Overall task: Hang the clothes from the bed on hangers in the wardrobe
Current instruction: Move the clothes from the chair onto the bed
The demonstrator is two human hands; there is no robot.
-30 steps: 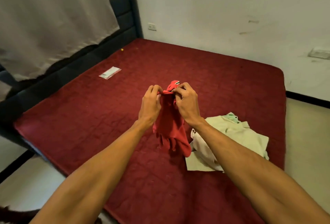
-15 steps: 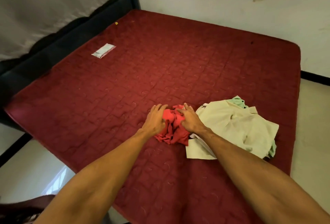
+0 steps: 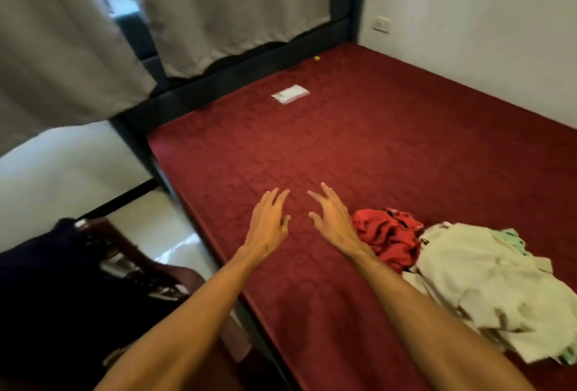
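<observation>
A crumpled red garment [image 3: 387,236] lies on the dark red bed [image 3: 359,147], just right of my right hand. A pile of cream and pale green clothes [image 3: 487,284] sits beside it, further right. My left hand [image 3: 268,223] and my right hand [image 3: 332,219] hover side by side over the mattress, fingers spread and straight, holding nothing. No hanger or wardrobe is in view.
A small white packet [image 3: 290,94] lies on the bed near the dark headboard [image 3: 224,78]. Grey curtains [image 3: 218,0] hang behind it. A dark cloth over a wooden chair [image 3: 78,281] stands on the pale floor at the lower left.
Both hands held the red garment up, lowered it onto the bed, then let go and moved left of it. The camera has swung to the left.
</observation>
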